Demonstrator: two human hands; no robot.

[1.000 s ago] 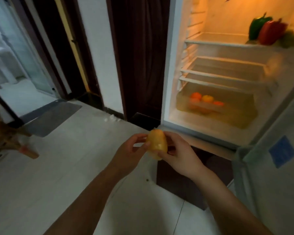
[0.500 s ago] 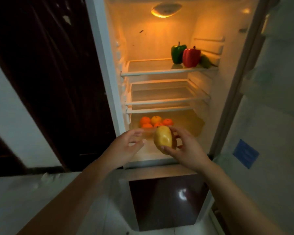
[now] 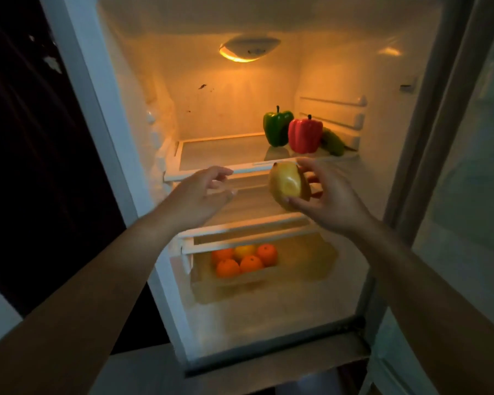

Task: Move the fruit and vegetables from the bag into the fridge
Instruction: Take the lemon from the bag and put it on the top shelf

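Holding a pear [image 3: 288, 186] at centre frame, pinched between right hand [image 3: 330, 201] fingertips, we face the open fridge [image 3: 397, 172]; our left hand [image 3: 200, 195] hangs empty, fingers loosely apart. The grip looks light, so the pear could slip, or roll off the shelf [image 3: 220, 151] if set near its edge.

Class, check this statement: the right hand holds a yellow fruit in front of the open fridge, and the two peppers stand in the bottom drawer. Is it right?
Not quite. In the head view the green pepper and red pepper stand on the top shelf, not in the drawer. The right hand does hold the yellow fruit.
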